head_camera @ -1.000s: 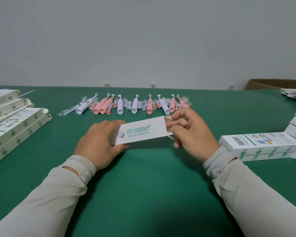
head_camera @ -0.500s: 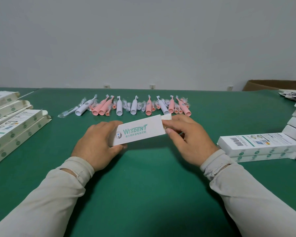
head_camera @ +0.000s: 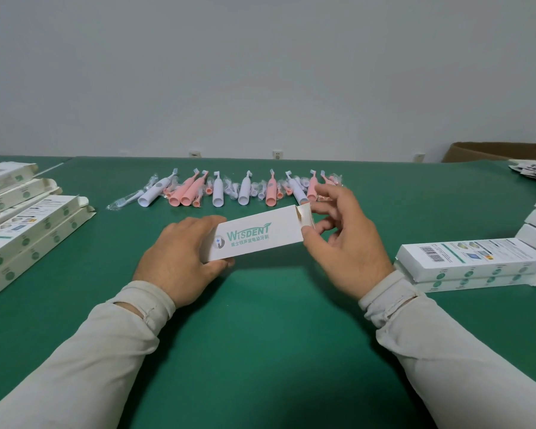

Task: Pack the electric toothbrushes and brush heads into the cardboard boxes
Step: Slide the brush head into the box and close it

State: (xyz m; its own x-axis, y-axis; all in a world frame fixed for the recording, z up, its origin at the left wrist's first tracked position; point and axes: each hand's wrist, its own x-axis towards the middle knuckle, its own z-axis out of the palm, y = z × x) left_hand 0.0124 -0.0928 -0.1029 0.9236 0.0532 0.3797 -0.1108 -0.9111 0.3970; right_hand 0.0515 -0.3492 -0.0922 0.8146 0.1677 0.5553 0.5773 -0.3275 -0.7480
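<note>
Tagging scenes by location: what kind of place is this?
Likely a small packing workshop: a green table with a row of toothbrushes, stacks of white boxes on both sides, and a brown carton behind.

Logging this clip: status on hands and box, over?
Left hand grips the box end. Right hand pinches the other end, flap open. Toothbrushes lie in a row beyond, nothing in the way.

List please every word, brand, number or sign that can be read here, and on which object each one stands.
"WISDENT", green letters: on the held box, between left hand and right hand.
Chinese line under it: too small to read surely.
Barcode and print on the right box stack: blurred.
Labels on the left box stack: blurred.
</note>
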